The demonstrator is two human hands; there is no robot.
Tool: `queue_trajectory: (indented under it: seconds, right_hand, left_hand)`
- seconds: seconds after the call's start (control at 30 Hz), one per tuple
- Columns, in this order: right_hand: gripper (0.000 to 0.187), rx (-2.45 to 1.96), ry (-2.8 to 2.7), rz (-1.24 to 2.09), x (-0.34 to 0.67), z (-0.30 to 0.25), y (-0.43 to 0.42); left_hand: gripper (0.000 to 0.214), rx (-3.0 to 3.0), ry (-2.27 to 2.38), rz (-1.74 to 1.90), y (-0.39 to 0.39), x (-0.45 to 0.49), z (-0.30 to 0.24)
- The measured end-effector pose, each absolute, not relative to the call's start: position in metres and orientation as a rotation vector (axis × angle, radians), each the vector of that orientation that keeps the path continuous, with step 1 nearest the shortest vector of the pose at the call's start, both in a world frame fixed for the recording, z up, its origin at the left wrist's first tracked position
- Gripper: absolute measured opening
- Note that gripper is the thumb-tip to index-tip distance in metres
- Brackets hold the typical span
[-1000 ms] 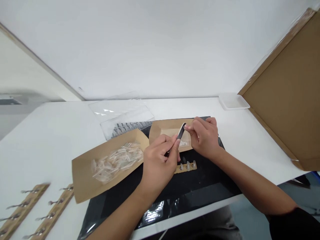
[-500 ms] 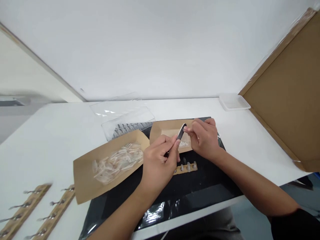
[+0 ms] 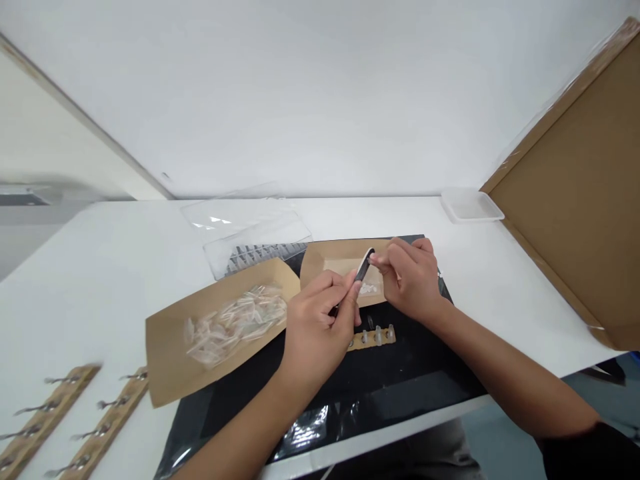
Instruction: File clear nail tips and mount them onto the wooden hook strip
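Note:
My left hand [image 3: 320, 313] pinches a slim nail file [image 3: 365, 265], dark on its face with a white edge, which points up and away. At the file's far end my right hand [image 3: 407, 273] is closed, thumb and fingertips pinching a tiny clear false nail against the dark face; the fingers hide most of it. Below the hands lies a short tan strip [image 3: 371, 339] with several clear nail tips standing on it, its left end hidden behind my left hand. Behind the file is a cardboard tray [image 3: 320, 257] with small white pieces.
A larger cardboard tray [image 3: 167, 353] of clear plastic pieces sits left on the black mat [image 3: 400, 380]. Wooden strips [image 3: 113, 417] with metal stems lie farther left. Clear plastic cases [image 3: 220, 257] stand behind. A translucent container [image 3: 471, 207] and a big cardboard box [image 3: 575, 193] are right.
Both hands stay nearly in place. The right fingertips have shifted slightly against the end of the nail file, and the whole view has moved a little.

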State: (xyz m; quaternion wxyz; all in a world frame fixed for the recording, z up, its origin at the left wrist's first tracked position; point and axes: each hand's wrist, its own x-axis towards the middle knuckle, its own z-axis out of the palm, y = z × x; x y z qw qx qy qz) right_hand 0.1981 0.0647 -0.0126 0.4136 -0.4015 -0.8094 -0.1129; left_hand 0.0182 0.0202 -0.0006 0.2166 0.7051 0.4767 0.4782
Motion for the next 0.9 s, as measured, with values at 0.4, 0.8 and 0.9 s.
queue_trajectory:
  seconds: [0.4,0.8,0.9]
  right_hand:
    - [0.028,-0.967,-2.138,-0.269,0.1983,-0.0103,0.0651]
    - [0.03,-1.012,-2.065,-0.207,0.1994,-0.015,0.0707]
    - [0.029,-0.968,-2.108,-0.193,0.1993,-0.0142,0.0703]
  left_hand:
    - [0.047,1.943,1.335,1.345,0.0195,0.0187,-0.0006]
    - [0.048,1.944,1.338,1.311,0.0202,0.0192,-0.0037]
    - [0.048,1.949,1.347,1.313,0.02,0.0193,-0.0026]
